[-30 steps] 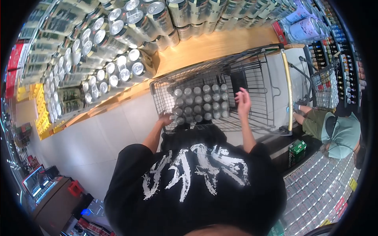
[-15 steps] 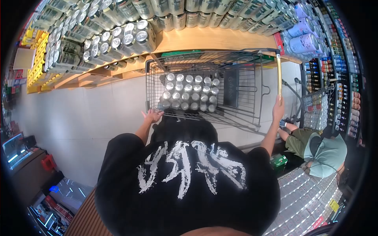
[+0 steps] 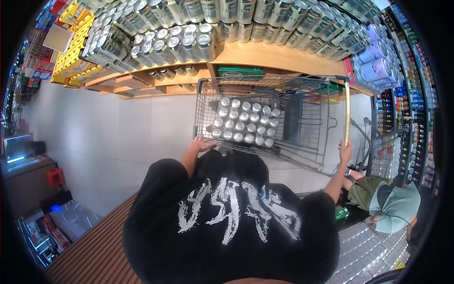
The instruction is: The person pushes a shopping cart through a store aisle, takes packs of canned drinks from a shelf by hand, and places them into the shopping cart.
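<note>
In front of me stands a wire shopping cart point(image 3: 302, 158) holding a pack of silver-topped cans point(image 3: 246, 122) in its basket. My right hand point(image 3: 345, 152) is closed around the near end of the cart's yellowish handle bar point(image 3: 347, 111). At the cart's near left corner, my left hand point(image 3: 203, 143) lies with its fingers stretched out against the rim. Whether those fingertips curl over the wire is hard to make out.
A wooden shelf point(image 3: 279, 51) stacked with cans runs behind the cart. Yellow cartons point(image 3: 73, 66) stand far left. A person in a light green top point(image 3: 397, 206) is at right, beside stacked packs point(image 3: 369, 253). Another cart point(image 3: 390, 137) stands beyond. Grey floor point(image 3: 113, 137) stretches left.
My left hand has drawn in from beside the cart's corner to its near rim, fingers less spread. The cart appears shifted right and down in view; my right hand stays on the handle.
</note>
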A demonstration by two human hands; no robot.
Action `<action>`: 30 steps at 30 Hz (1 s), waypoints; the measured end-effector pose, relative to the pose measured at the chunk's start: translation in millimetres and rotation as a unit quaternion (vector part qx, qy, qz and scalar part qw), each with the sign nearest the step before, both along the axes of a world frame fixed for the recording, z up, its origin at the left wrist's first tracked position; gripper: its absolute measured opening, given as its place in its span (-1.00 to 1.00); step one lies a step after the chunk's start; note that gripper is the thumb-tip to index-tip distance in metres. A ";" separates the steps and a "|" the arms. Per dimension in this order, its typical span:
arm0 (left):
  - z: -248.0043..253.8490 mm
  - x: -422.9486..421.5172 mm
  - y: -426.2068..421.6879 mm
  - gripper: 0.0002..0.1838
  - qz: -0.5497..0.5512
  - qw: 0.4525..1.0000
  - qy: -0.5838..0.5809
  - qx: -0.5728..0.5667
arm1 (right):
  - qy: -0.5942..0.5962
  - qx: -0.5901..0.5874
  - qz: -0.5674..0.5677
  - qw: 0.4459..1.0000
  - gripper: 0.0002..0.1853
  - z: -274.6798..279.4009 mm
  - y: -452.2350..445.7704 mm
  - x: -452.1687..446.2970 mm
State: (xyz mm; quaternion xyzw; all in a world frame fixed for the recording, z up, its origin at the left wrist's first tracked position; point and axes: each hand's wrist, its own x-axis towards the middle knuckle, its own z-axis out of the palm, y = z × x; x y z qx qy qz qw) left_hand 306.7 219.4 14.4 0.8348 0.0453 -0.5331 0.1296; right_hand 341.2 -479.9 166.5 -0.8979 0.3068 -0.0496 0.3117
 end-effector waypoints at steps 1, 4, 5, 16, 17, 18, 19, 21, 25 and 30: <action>-0.8 -3.0 3.4 -0.09 -0.016 1.000 0.006 -0.001 | -0.007 0.012 -0.003 1.000 -0.59 -1.3 0.3 -5.4; 9.5 -6.6 13.8 -0.10 -0.046 0.998 0.027 -0.023 | -0.022 0.028 -0.003 0.999 -0.58 -0.2 5.5 -19.6; -6.4 -11.7 21.0 -0.10 -0.057 0.997 0.016 -0.050 | -0.022 0.021 -0.001 1.000 -0.55 0.4 9.2 -24.4; 4.2 -68.7 63.2 -0.10 0.014 0.983 -0.183 0.001 | 0.032 -0.088 0.015 0.996 -0.63 1.5 62.2 -69.4; 1.4 -70.8 67.8 -0.11 0.006 0.982 -0.189 0.021 | 0.032 -0.098 0.022 0.994 -0.62 -1.2 66.5 -71.0; 4.0 -73.9 72.6 -0.11 0.004 0.983 -0.185 0.022 | 0.034 -0.109 0.030 0.993 -0.62 -3.3 69.4 -74.7; 5.4 -74.2 78.5 -0.11 0.004 0.983 -0.182 0.024 | 0.032 -0.108 0.031 0.993 -0.62 -3.7 73.8 -76.7; 6.6 -72.4 90.1 -0.11 -0.001 0.983 -0.181 0.034 | 0.024 -0.105 0.034 0.994 -0.63 -6.0 84.4 -76.3; -6.1 -74.7 109.3 -0.13 0.021 0.978 -0.205 0.043 | 0.046 -0.117 0.039 0.991 -0.64 -10.5 99.8 -62.8; -9.7 -84.2 127.7 -0.16 0.080 0.968 -0.237 0.019 | 0.021 -0.142 0.072 0.987 -0.67 -14.8 123.5 -34.0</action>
